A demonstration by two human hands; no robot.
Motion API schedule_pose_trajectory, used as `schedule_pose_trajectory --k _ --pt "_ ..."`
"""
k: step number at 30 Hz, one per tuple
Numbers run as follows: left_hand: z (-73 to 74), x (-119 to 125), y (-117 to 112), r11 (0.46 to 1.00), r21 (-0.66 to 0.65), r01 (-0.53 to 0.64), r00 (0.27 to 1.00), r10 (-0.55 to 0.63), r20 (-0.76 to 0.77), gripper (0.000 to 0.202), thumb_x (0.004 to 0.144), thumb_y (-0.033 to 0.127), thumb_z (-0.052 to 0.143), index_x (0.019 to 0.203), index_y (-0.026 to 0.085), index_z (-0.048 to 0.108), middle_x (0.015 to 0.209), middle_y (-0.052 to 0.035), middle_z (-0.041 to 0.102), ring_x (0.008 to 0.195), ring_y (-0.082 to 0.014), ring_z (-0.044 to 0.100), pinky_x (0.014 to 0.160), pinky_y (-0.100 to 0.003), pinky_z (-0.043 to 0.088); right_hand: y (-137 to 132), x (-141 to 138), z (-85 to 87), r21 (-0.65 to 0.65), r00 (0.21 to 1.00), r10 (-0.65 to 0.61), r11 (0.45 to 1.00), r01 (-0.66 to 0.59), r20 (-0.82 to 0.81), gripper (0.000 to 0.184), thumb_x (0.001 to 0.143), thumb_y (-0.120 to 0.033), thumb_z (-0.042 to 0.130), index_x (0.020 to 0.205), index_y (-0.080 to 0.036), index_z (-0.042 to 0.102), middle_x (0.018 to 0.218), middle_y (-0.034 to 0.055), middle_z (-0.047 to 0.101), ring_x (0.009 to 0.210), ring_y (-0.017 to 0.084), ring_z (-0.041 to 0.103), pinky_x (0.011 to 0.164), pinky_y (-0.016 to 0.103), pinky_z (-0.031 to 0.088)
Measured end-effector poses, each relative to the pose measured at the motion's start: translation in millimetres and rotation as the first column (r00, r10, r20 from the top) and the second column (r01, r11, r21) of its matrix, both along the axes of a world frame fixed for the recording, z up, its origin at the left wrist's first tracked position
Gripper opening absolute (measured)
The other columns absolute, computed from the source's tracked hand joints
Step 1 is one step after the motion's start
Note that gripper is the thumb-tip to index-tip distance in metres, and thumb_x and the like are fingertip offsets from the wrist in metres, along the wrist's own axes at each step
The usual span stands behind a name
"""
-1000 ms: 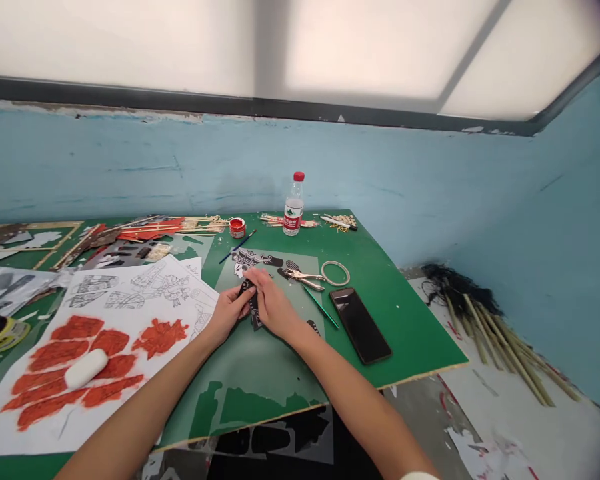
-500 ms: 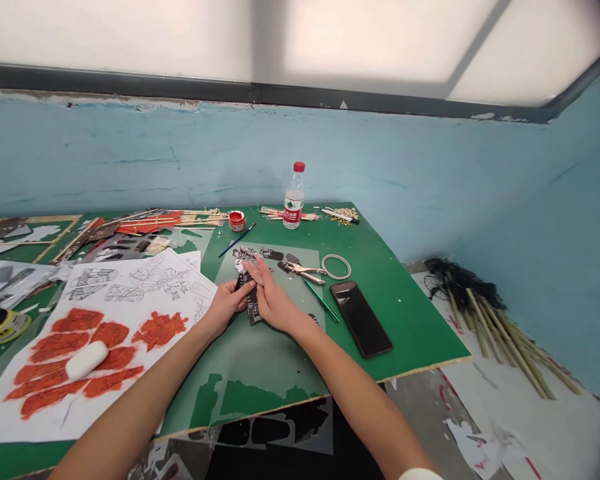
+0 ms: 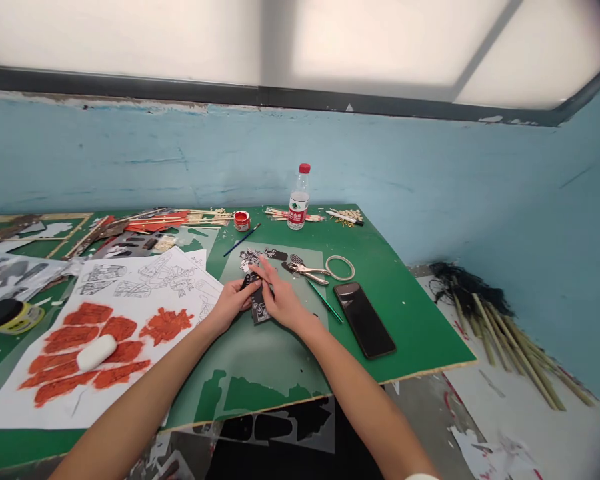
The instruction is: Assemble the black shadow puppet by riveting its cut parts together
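The left hand (image 3: 231,303) pinches a flat, black, white-patterned strip (image 3: 261,313), long axis running near-to-far, squared end nearest; the right hand (image 3: 284,301) overlaps it, grip unclear.

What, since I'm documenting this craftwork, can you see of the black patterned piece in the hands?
The black patterned piece looks thin and flat, perhaps plastic or card, with fine pale line decoration on its near end. The left hand grips it; the right hand appears to touch it. It is above a translucent sheet on the green table. Much of it is hidden.
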State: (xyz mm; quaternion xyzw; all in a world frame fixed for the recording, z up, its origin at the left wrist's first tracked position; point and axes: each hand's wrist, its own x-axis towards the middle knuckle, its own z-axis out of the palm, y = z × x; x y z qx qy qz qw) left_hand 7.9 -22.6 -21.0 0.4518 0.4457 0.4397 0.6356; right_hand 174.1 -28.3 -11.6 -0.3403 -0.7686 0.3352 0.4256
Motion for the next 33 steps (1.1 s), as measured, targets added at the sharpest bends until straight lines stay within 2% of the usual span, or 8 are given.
schedule_pose_trajectory --k 3,6,8,11,16,19,24,33 --pt "0.9 0 0 0.999 0.013 0.036 0.999 -0.036 -0.012 0.055 0.072 0.063 0.08 0.064 0.021 0.045 0.046 0.0114 0.028 0.041 -0.0048 0.021 0.045 -0.022 0.011 5 -4 -2.0 -0.065 0.963 -0.095 0.995 0.081 -0.253 0.056 0.104 -0.026 0.043 0.159 -0.03 0.034 0.14 0.0089 0.067 0.132 0.02 0.063 0.116 0.044 0.047" --pt "1.8 0 0 0.997 0.029 0.076 0.997 -0.075 -0.027 0.052 0.071 0.064 0.079 0.07 0.02 0.05 0.047 0.0115 0.031 0.04 -0.0051 0.022 0.044 -0.022 0.013 11 -8 -2.5 -0.241 0.804 -0.214 0.966 0.091 -0.554 0.046 0.101 -0.034 0.054 0.146 -0.025 0.045 0.129 0.0107 0.072 0.124 0.022 0.068 0.113 0.047 0.05" --pt "2.1 0 -1 0.995 0.046 0.089 0.995 -0.087 -0.04 0.051 0.073 0.064 0.077 0.075 0.02 0.053 0.047 0.0113 0.033 0.04 -0.0056 0.024 0.044 -0.022 0.014 15 -7 -2.3 -0.364 0.708 -0.292 0.93 0.054 -0.643 0.044 0.096 -0.037 0.063 0.136 -0.023 0.05 0.125 0.012 0.074 0.118 0.024 0.072 0.111 0.048 0.052" --pt "2.1 -1 -1 0.991 0.078 0.106 0.993 -0.101 -0.067 0.048 0.078 0.063 0.074 0.076 0.019 0.055 0.047 0.0095 0.04 0.041 -0.0066 0.03 0.044 -0.022 0.018 17 -4 -0.3 -0.477 0.648 -0.362 0.879 -0.003 -0.67 0.048 0.087 -0.04 0.076 0.126 -0.022 0.054 0.126 0.0135 0.073 0.117 0.025 0.072 0.11 0.048 0.052" --pt "1.3 1 -2 0.98 0.111 0.164 0.983 -0.154 -0.097 0.045 0.081 0.058 0.074 0.072 0.019 0.053 0.05 0.0056 0.05 0.042 -0.0077 0.038 0.043 -0.022 0.023 14 -2 6.3 -0.47 0.623 -0.359 0.882 -0.016 -0.695 0.051 0.084 -0.039 0.08 0.125 -0.024 0.054 0.134 0.0136 0.07 0.127 0.025 0.067 0.115 0.047 0.047" --pt "1.1 3 -2 0.977 0.114 0.181 0.981 -0.171 -0.087 0.043 0.083 0.056 0.073 0.074 0.02 0.051 0.055 0.0068 0.046 0.042 -0.0065 0.035 0.043 -0.021 0.021 12 -6 5.3 -0.453 0.624 -0.337 0.891 -0.03 -0.705 0.047 0.084 -0.039 0.079 0.122 -0.024 0.055 0.134 0.0135 0.07 0.125 0.025 0.068 0.116 0.047 0.048" --pt "-0.3 4 -2 0.976 0.104 0.191 0.981 -0.185 -0.06 0.043 0.084 0.059 0.069 0.077 0.02 0.05 0.058 0.0092 0.036 0.043 -0.0058 0.027 0.043 -0.021 0.016 11 -13 -2.1 -0.507 0.625 -0.379 0.861 -0.032 -0.682 0.042 0.083 -0.04 0.079 0.114 -0.023 0.058 0.127 0.0134 0.073 0.121 0.026 0.071 0.112 0.049 0.051" --pt "-2.4 3 -2 0.977 0.104 0.184 0.982 -0.178 -0.065 0.043 0.087 0.058 0.066 0.074 0.021 0.05 0.053 0.0071 0.044 0.039 -0.0072 0.034 0.039 -0.022 0.02 9 -15 -2.4 -0.47 0.653 -0.368 0.882 0.021 -0.662 0.031 0.087 -0.036 0.074 0.109 -0.022 0.059 0.116 0.0111 0.076 0.111 0.025 0.075 0.108 0.048 0.054"
